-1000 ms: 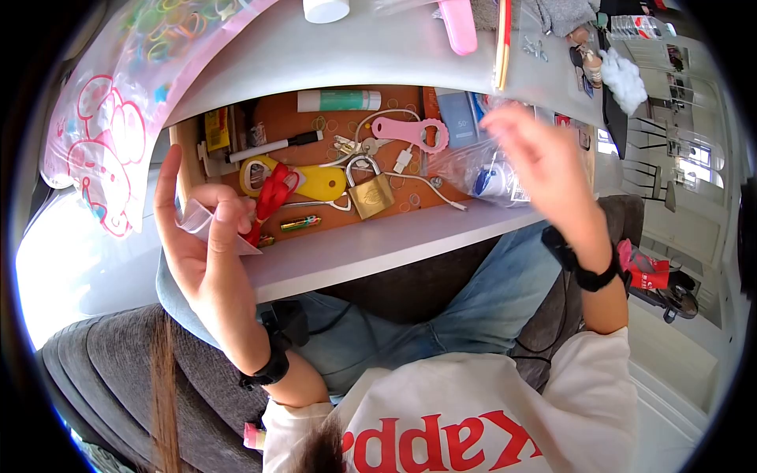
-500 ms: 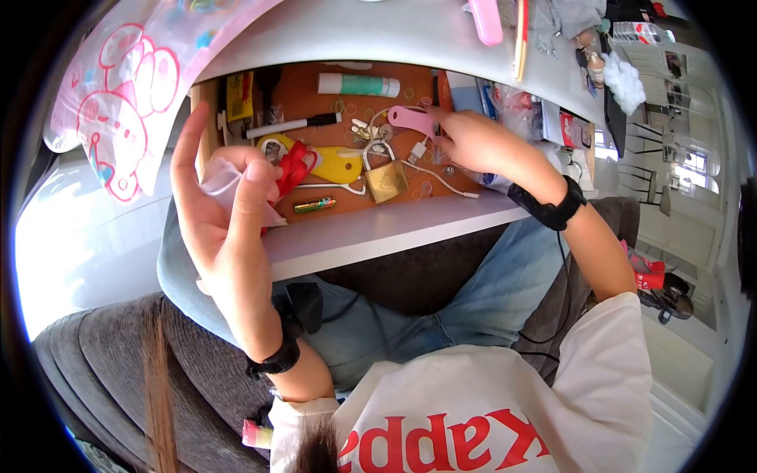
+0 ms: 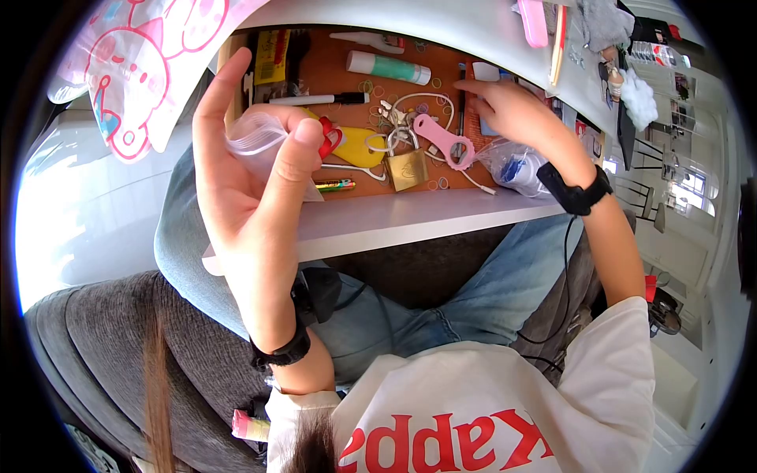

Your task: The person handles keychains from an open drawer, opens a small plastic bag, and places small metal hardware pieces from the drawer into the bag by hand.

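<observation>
My left hand [image 3: 251,177] is raised over the drawer's left front, index finger stretched up. Its other fingers curl round a clear plastic bag [image 3: 256,135]; a red ribbon-like piece [image 3: 331,139] shows just beyond the fingers. At the drawer's right side, my right hand [image 3: 512,110] has its fingers apart, with nothing visible in them, near a dark pen-like stick [image 3: 461,106]. Between the hands lie a pink piece with a ring end [image 3: 432,134], a brass padlock [image 3: 407,169], a white cable [image 3: 482,186], keys [image 3: 390,114] and a yellow flat item [image 3: 353,147].
The open drawer's front board [image 3: 418,217] runs above my lap. Inside are a glue stick [image 3: 388,68], a marker [image 3: 319,99], a battery [image 3: 336,185] and a clear bag with blue contents [image 3: 516,169]. A printed pink bag [image 3: 130,87] hangs at left.
My right hand has let go of the pink piece, which now lies beside the padlock, and has moved up and away from it. The left hand still holds the plastic bag. The view has shifted slightly.
</observation>
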A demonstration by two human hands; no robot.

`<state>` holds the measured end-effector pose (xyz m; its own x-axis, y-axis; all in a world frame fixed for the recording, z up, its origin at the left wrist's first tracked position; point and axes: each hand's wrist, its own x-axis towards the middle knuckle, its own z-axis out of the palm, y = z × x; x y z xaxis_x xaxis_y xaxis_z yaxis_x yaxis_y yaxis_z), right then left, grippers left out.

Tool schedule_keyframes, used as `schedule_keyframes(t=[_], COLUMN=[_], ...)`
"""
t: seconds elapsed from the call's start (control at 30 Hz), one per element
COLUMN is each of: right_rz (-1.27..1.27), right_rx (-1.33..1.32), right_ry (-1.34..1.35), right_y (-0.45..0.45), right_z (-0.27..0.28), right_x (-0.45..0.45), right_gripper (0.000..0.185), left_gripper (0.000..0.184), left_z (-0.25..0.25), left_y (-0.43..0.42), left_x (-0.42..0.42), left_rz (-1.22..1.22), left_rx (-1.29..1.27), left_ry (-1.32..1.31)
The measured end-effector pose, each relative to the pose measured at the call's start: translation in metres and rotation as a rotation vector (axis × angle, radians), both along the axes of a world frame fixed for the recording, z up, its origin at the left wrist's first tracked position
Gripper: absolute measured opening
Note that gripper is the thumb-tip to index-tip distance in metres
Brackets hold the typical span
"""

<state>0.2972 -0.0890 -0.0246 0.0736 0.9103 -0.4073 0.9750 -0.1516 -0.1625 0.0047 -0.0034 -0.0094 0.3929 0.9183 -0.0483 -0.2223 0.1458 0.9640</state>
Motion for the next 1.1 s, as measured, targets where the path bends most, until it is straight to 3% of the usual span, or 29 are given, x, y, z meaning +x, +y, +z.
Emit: schedule_keyframes(t=[0.17,0.27,0.37,0.77,0.97,1.0,1.1], right_rz=[0.140,0.145,0.118,-0.013,-0.053,0.015,0.223], right_rx=[0.010,0.018,-0.065,-0.116,0.188,0.362,0.490], right_ry=[-0.288,-0.295,-0.289,-0.044,0.071,0.051,-0.274], right_y=[-0.001,-0.009,-0.009,0.003,0.017,0.022,0.033], right_z=[0.010,0.011,0.013,0.007,-0.019,-0.028,-0.034], right_x=[-0.004,0.002,0.001,-0.009,0.010,0.014,0.023], right_gripper=[0.026,0.024,0.032,0.025,0.019,0.019,0.022], left_gripper=[0.052,0.052,0.052,0.052,0.052,0.052,0.053], left_z=[0.001,0.002,0.000,0.003,0.001,0.001,0.001], left_y=[-0.001,-0.001,-0.001,-0.003,-0.002,-0.002,-0.003], left_x=[0.000,0.001,0.002,0.004,0.003,0.003,0.003], left_rz=[0.016,0.008,0.014,0.034,0.026,0.027,0.033], left_rx=[-0.007,-0.016,-0.012,-0.024,-0.016,-0.011,-0.005], left_ry=[-0.026,-0.037,-0.054,-0.050,-0.058,-0.057,-0.051])
